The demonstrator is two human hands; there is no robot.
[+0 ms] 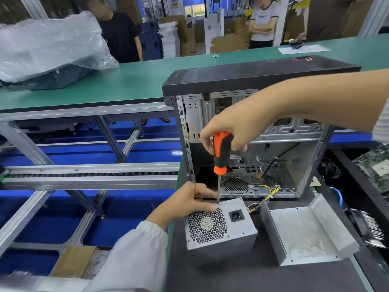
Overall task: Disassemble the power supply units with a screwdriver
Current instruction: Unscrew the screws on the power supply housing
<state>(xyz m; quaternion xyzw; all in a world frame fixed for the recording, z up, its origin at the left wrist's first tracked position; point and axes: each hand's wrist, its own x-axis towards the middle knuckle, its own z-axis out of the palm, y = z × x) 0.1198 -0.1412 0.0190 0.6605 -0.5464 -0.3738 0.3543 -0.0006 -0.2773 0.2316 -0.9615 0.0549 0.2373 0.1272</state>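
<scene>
Power supply unit [221, 226] sits on the mat [242, 277] near its left edge, metal cover [305, 230] just right of it, open computer case [252, 131] upright behind both, cables [265, 194] running from the case to the unit. Screwdriver [220, 157] stands upright on the unit's far left corner, right hand [233, 127] on the handle, left hand [189, 203] at the tip. Across the gap behind, a bagged case [46, 51] lies at the left end of the far bench [136, 79]; circuit board [376, 167] at the right edge of view.

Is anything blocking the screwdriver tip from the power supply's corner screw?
Nothing visible: the screwdriver tip already sits at the power supply corner, steadied by left hand fingertips beside it.
</scene>
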